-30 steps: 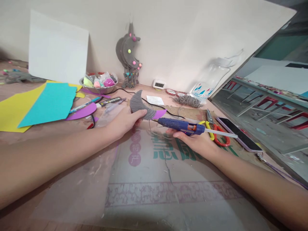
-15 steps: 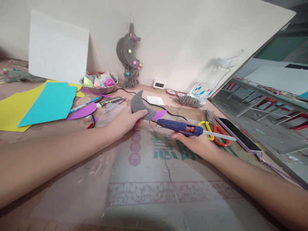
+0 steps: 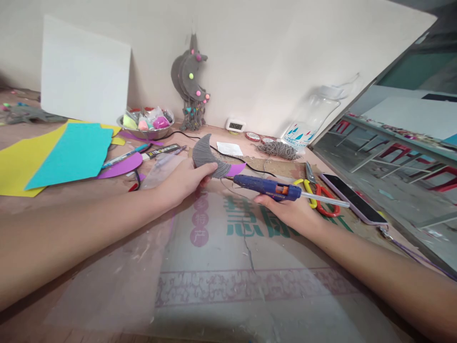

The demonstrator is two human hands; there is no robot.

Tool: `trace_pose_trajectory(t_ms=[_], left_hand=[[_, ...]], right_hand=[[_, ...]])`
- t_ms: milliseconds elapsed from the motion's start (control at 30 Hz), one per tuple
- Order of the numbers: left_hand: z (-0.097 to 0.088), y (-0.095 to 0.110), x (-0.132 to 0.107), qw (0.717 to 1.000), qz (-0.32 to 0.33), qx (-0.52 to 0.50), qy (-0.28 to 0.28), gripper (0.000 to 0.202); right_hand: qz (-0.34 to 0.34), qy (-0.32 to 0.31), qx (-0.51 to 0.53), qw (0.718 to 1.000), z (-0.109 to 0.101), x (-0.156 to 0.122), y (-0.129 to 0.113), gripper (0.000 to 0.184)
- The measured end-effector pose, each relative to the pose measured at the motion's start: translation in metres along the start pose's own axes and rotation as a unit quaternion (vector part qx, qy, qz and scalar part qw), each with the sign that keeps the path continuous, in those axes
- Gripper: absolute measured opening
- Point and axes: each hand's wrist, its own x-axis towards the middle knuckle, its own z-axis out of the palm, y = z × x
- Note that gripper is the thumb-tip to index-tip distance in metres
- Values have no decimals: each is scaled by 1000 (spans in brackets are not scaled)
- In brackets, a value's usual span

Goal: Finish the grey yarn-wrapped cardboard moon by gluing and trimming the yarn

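Observation:
My left hand [image 3: 194,177] is closed on a crescent moon [image 3: 207,155], pinching its lower middle with the thumb on top. Grey yarn is wound over most of the moon, and its right tip shows bare purple [image 3: 237,169]. In my right hand [image 3: 285,209] is a blue hot glue gun [image 3: 264,186], with a clear glue stick [image 3: 324,198] poking out of its back end. The gun's nozzle is at the lower edge of the moon, near where the yarn ends; whether it touches cannot be made out. A loose strand of yarn hangs below the nozzle.
Right of my hand lie scissors [image 3: 326,202] and a phone [image 3: 353,197]. Behind are a yarn bundle [image 3: 278,150], a glass bottle [image 3: 310,116], a small clock [image 3: 235,125] and a bowl [image 3: 144,133] of clay. Coloured sheets [image 3: 71,155] lie left. A finished-looking moon ornament [image 3: 191,78] hangs on the wall.
Almost nothing differs. The whole view has shifted very slightly; both hands keep their hold on the moon and the glue gun.

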Motion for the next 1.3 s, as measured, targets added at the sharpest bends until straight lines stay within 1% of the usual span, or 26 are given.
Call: trace_pose_trajectory(t_ms=[100,267,333,500,667,800,900,1100,1300], left_hand=[[0,-1,0,1000,2,-8,-1,30],[0,-3,2,1000,23,-2,-2,30],[-1,-2,2,1000,23,0,-4,30],[-1,1,0,1000,25,17,-4,31],[0,2,-1,1000,25,18,-4,29],[0,0,-1,1000,-2,-13,-5,32],[0,0,-1,1000,-10,-15,-5,31],[-1,-2,1,1000,3,17,-9,34],[0,-1,-1,999,25,-11,-27,30]], right_hand=[[-1,-2,-3,1000,0,0,-1,27],[-32,-9,-6,999,0,0,-1,26],[-27,-5,-10,1000,0,0,-1,26],[12,29,-14,999,0,0,-1,27],[4,46,-26,999,-1,0,-1,25],[17,58,-38,997,-1,1,-2,27],[17,62,-44,997,-2,1,-2,28],[21,61,-59,996,-3,2,1,28],[34,81,-52,995,-3,4,-3,23]])
